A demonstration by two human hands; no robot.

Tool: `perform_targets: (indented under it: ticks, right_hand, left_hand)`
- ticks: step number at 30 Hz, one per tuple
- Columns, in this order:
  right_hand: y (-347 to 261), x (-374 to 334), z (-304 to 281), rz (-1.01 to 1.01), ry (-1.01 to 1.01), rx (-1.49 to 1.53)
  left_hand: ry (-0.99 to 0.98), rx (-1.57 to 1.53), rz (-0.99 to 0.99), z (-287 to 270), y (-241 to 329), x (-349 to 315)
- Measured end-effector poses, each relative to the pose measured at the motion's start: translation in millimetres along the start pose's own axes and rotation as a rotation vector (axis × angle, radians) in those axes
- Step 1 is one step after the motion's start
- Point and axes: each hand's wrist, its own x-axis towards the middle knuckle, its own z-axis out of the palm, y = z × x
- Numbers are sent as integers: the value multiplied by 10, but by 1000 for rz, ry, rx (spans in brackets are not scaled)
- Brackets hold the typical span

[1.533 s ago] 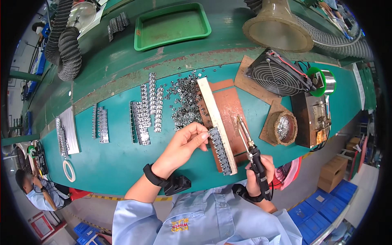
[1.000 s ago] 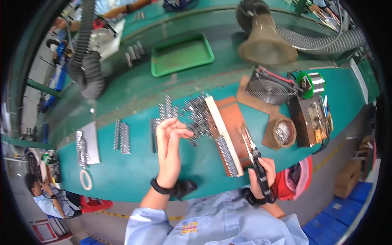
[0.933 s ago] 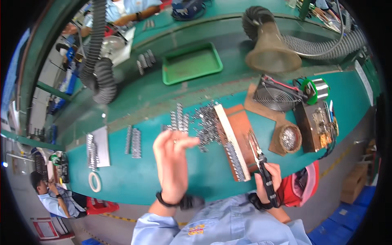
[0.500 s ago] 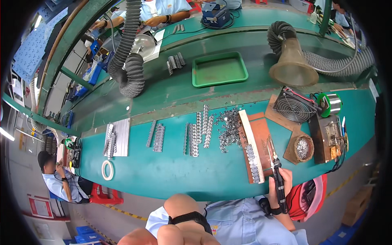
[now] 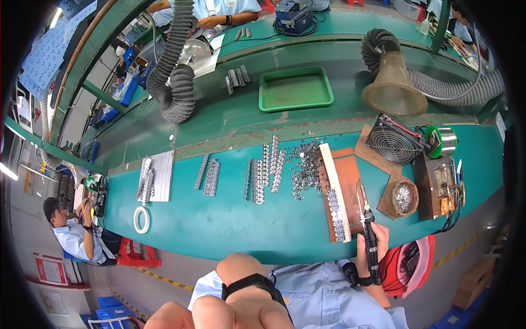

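Observation:
My right hand [image 5: 383,237] is wrapped round the black handle of a soldering iron [image 5: 372,249]. Its thin metal tip points away from me, over the brown board [image 5: 349,174] and right of a pale wooden strip [image 5: 335,192]. Along the strip's left side sits a row of small metal parts [image 5: 335,216]. Left of the board lies a heap of loose small metal pieces [image 5: 307,170]. My left hand [image 5: 235,315], wearing a black wristband, is raised large and close at the lower edge. Its knuckles look bent, but the fingertips are out of view.
Rows of metal strips [image 5: 260,175] and a tape roll [image 5: 141,220] lie left. Right are a fan [image 5: 393,143], a solder wire spool [image 5: 441,141], a round tin [image 5: 404,198] and a metal box [image 5: 430,186]. Behind stand a green tray [image 5: 296,107] and an extraction hood [image 5: 393,90].
My left hand has shifted slightly left and fills more of the lower edge. The right hand keeps its hold on the soldering iron. The whole view has shifted a little.

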Motion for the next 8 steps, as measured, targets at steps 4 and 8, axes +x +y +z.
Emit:
perform_targets:
  ticks: [4,8]
  right_hand:
    - [14,-10,7,-25,5,6]
    - [102,-83,15,-56,26,41]
  left_hand:
    - [42,73,105,156,-44,-124]
    - [53,86,317,192,-100,-246]
